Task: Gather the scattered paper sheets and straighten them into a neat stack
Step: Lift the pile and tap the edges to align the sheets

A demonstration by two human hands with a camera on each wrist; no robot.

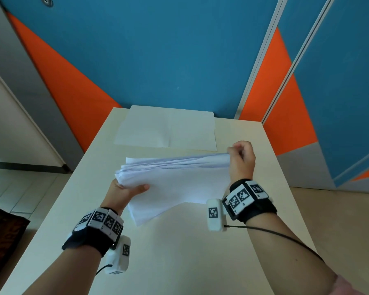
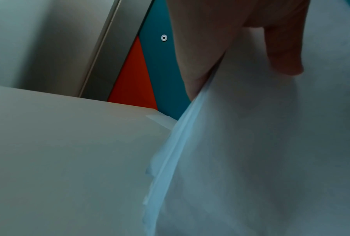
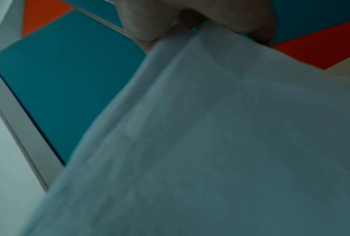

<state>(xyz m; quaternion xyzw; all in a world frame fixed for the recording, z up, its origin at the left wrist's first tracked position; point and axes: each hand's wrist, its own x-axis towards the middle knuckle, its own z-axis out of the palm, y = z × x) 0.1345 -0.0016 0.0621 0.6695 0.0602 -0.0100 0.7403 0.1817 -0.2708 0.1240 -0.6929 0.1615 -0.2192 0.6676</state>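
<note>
Both hands hold a bundle of white paper sheets [image 1: 175, 184] just above the cream table [image 1: 179, 252], near its middle. The left hand [image 1: 124, 192] grips the bundle's left edge, thumb lying on top and the fingers hidden underneath. The right hand [image 1: 242, 160] pinches the far right corner with curled fingers, lifting that side so the sheet edges fan out unevenly. The near corner of the bundle droops toward the tabletop.

Further back, two more sheets [image 1: 166, 130] lie flat side by side at the table's far edge, apart from the held bundle. Behind the table stands a blue and orange panelled wall [image 1: 158, 50]. Each wrist wears a black band with square markers.
</note>
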